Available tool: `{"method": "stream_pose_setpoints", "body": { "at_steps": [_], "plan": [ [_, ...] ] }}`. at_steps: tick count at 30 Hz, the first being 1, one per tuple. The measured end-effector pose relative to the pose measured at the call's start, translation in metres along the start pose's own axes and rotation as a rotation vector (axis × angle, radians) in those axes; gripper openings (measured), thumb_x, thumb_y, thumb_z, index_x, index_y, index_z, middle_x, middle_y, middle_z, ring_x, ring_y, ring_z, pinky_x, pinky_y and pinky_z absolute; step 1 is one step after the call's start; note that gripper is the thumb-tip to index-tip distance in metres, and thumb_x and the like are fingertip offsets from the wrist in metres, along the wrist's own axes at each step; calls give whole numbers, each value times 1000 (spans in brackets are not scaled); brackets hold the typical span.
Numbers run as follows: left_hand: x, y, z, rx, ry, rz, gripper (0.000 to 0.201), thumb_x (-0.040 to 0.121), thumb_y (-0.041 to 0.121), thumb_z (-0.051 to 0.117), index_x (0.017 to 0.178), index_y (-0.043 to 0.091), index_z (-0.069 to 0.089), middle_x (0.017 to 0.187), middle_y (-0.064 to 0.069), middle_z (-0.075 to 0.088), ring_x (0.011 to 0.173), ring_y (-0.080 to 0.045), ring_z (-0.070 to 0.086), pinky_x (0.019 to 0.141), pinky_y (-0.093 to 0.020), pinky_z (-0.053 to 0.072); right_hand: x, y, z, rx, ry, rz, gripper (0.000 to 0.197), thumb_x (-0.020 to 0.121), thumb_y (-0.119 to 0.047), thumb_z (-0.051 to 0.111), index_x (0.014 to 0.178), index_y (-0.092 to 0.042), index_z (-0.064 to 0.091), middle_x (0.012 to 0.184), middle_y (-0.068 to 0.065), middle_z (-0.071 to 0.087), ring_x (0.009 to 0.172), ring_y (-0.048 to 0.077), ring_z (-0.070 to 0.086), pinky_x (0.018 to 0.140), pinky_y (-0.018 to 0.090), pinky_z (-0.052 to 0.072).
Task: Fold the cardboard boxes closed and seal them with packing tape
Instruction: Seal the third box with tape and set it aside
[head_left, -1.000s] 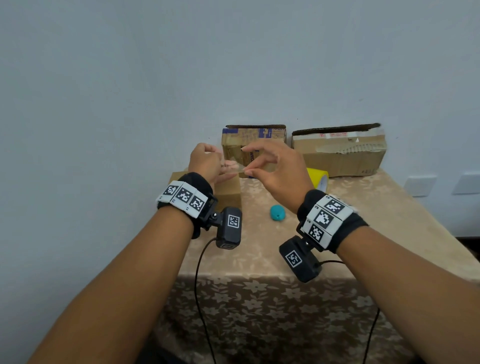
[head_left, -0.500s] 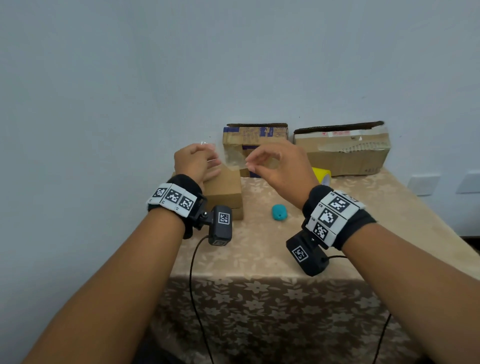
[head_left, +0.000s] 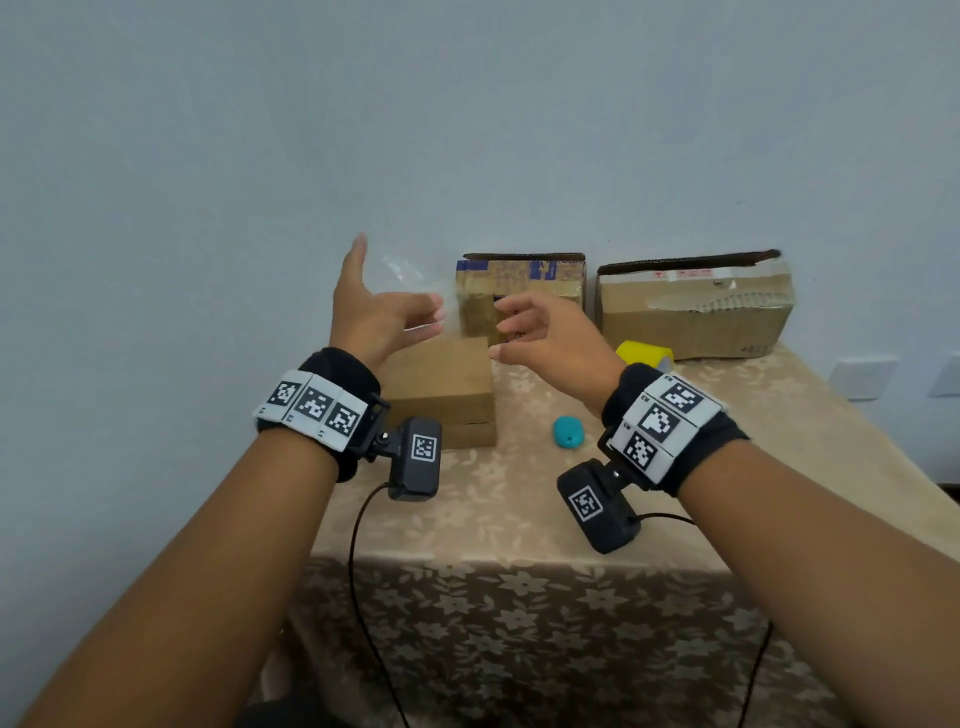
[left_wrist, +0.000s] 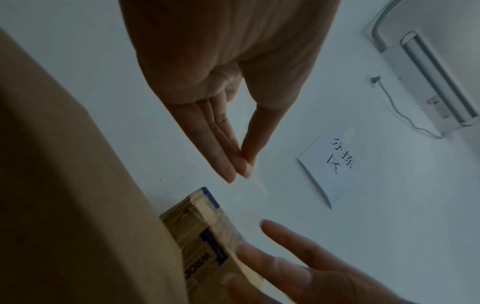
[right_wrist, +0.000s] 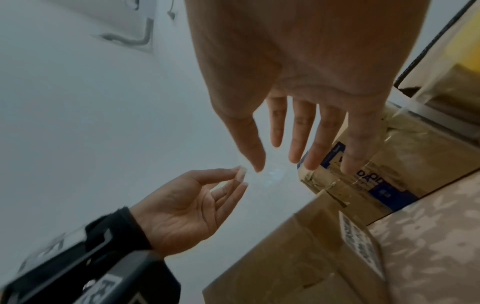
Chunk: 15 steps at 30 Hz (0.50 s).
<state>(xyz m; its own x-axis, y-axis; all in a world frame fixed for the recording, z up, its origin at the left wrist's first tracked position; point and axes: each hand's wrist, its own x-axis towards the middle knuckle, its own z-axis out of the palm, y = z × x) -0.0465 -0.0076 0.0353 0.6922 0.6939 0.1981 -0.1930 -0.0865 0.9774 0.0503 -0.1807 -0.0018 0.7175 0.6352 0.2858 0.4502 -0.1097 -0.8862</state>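
A small closed cardboard box (head_left: 441, 387) stands at the table's left edge. My left hand (head_left: 415, 312) hovers above it, and in the wrist views (left_wrist: 244, 164) its thumb and fingertips pinch a short strip of clear tape (right_wrist: 270, 174), which hangs in the air. My right hand (head_left: 514, 332) floats just to the right with fingers spread and straight (right_wrist: 293, 158), holding nothing. Behind them is a box with blue print (head_left: 519, 288), and a longer taped box (head_left: 691, 317) sits at the back right.
A yellow tape roll (head_left: 644, 356) lies in front of the long box, partly hidden by my right wrist. A small teal object (head_left: 569, 431) rests on the patterned tablecloth (head_left: 493, 509). The wall stands close behind the boxes, and the table drops off at the left.
Both hands rose and drew apart. My right hand let go of its pinch and spread its fingers; my left lifted up and left, keeping the clear strip.
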Motion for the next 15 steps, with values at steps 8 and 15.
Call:
{"method": "stream_pose_setpoints", "body": {
  "at_steps": [8,15],
  "plan": [
    [-5,7,-24,-82,37,-15,110,84,-8,73,162,33,8,103,-18,69,85,-24,73,77,-41,63,10,11,25,33,-369,130,120,72,-6,91,164,-28,16,145,-6,40,132,12,39,94,15,45],
    [-3,-5,-47,-167,153,-45,98,86,-8,70,160,27,16,100,-13,73,82,-20,74,92,-40,60,30,27,44,-45,-280,187,77,88,-32,80,155,-26,43,153,4,46,126,23,51,86,26,46]
  ]
}}
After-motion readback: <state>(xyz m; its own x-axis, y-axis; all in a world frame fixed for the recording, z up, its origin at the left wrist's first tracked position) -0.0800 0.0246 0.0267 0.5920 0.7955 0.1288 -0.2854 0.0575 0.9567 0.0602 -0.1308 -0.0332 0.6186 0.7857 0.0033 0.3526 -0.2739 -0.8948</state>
